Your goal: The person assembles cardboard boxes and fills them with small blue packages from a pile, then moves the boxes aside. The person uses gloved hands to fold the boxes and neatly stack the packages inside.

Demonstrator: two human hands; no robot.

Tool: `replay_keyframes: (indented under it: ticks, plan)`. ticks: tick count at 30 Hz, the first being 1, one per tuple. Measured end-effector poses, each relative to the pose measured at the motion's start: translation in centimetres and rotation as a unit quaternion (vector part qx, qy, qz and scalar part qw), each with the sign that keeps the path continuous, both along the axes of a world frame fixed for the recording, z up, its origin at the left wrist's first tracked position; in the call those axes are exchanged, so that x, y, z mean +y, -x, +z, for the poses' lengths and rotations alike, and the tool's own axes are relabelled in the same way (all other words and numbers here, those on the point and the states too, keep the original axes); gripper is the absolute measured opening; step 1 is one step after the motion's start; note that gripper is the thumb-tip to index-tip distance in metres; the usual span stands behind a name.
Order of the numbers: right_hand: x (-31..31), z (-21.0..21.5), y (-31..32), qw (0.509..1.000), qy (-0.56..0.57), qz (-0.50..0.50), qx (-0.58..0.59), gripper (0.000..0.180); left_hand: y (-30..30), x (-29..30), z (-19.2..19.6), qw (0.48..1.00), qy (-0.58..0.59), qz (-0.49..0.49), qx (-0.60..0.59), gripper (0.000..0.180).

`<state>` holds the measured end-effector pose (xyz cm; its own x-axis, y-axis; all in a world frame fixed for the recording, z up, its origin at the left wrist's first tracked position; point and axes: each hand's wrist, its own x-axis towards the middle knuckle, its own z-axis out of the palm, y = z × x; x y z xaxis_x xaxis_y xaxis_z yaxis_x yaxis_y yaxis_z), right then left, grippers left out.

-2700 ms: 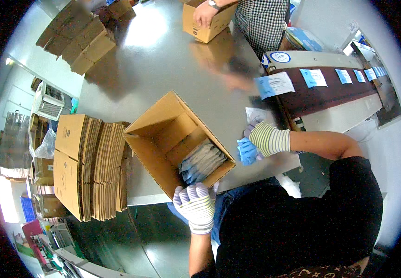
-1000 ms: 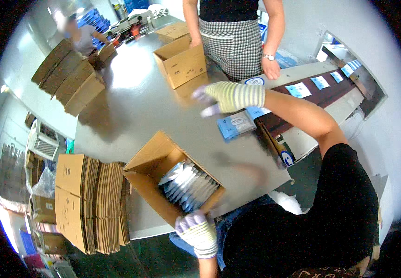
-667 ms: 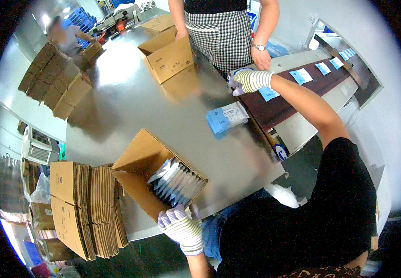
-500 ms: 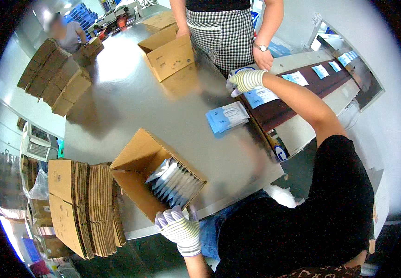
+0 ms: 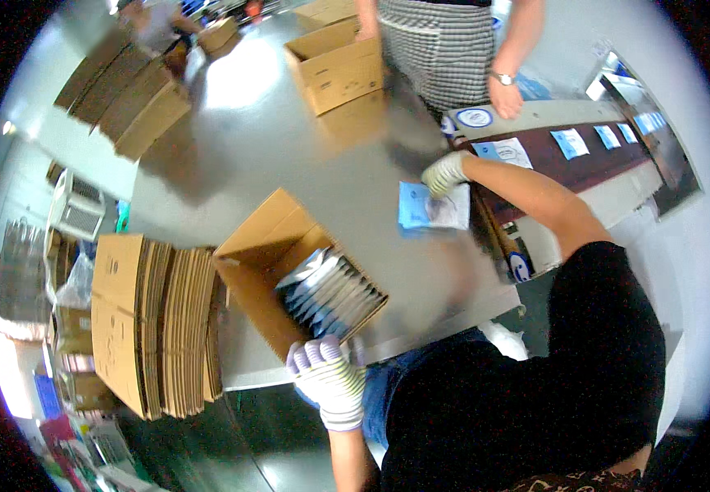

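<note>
Your left hand (image 5: 328, 381) lay against the near rim of the open carton (image 5: 263, 227) on the table (image 5: 347, 184); I couldn't tell whether it gripped. The carton's mouth faced up, its long axis running far-left to near-right, packets (image 5: 334, 295) lined up inside. Farther off, your blurred right hand (image 5: 445, 174) met a packet pile (image 5: 433, 211) lying crosswise, blue end left, its grip unclear.

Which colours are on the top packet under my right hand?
The packet is blue and white, clearest in the head view.
</note>
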<state>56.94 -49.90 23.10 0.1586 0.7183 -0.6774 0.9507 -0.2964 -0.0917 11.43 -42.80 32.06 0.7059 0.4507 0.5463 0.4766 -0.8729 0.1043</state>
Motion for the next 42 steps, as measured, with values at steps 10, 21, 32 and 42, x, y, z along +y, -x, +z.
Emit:
replay_keyframes:
  ticks: [10,21,32,42]
  plan:
    - [-0.7,10.4,14.6,0.963,-0.246,-0.096,-0.057,0.080,0.2,0.2,0.4,0.999,0.017,-0.032,0.005,0.038]
    - [19.4,9.7,26.4,0.929,-0.267,0.151,-0.209,0.048,-0.3,-1.5,0.7,0.999,-0.012,-0.019,0.032,0.021]
    - [22.2,7.6,22.7,0.964,0.145,0.220,0.023,0.049,-0.1,-0.3,0.7,1.000,-0.003,-0.017,0.008,0.010]
    - [-1.8,14.3,30.0,0.885,-0.379,0.268,0.041,0.034,3.5,2.5,2.7,0.970,0.079,-0.211,-0.097,0.042]
